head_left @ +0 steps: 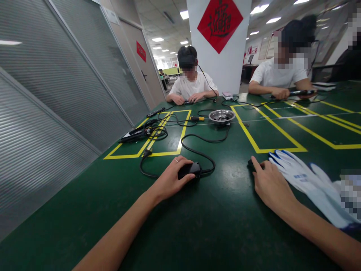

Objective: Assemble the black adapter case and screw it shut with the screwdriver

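Observation:
My left hand is closed round a black power adapter on the green table, thumb on the near side and fingers over the top. From the adapter a black cord loops away toward the metal bowl. Another stretch of cord runs out to the left, ending in a plug. Farther right, my right hand has its fingers curled over a small black object, mostly hidden, whose kind I cannot make out. Just beyond that hand lie white gloves with blue edging.
A metal bowl holding small dark parts stands mid-table, beside a yellow-and-black handled screwdriver. Black devices with coiled cable lie at the left. Yellow tape marks rectangles. Two people sit across the table, handling dark items.

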`<state>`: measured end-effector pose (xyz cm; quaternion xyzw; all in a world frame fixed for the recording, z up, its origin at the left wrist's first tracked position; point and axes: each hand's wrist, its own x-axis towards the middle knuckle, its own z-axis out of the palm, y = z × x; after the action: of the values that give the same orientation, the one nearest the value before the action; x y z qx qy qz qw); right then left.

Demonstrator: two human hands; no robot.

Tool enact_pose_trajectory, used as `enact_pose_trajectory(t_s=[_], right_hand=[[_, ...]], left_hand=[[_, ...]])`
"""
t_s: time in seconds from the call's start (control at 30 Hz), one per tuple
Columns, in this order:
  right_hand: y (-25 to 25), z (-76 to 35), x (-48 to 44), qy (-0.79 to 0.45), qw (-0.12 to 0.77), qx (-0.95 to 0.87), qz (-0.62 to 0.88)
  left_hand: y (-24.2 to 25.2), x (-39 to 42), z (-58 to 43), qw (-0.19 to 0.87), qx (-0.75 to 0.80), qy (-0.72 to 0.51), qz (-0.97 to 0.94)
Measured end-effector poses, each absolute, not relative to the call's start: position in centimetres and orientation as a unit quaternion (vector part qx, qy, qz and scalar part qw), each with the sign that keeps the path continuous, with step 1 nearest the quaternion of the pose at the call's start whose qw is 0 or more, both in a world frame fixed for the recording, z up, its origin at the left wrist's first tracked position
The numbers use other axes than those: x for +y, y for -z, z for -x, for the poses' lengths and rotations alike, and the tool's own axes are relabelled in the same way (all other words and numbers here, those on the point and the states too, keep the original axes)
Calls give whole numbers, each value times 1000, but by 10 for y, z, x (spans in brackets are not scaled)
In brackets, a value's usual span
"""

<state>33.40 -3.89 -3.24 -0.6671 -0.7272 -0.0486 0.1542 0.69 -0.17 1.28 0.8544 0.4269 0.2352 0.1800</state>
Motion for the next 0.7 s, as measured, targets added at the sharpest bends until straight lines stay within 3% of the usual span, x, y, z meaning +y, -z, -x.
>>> enact_pose_trajectory(t_s=[0.17,0.33,0.4,0.53,0.7], right_hand=[[0,-309,-61,-28,199,-756,623],[-18,-281,-84,-492,262,-693,458],[-15,-277,-86,-597,304,-616,415],[-5,-278,-83,-691,355,-517,359],[-2,-284,-76,-716,423,-408,376]], left_hand=[[-13,-32,-39,227,419,-268,-837],[-6,-62,-67,300,369,-288,-831],[-4,-67,-72,312,371,-288,-826],[-1,-69,-76,303,393,-297,-816],[-10,-55,-62,240,410,-266,-839]])
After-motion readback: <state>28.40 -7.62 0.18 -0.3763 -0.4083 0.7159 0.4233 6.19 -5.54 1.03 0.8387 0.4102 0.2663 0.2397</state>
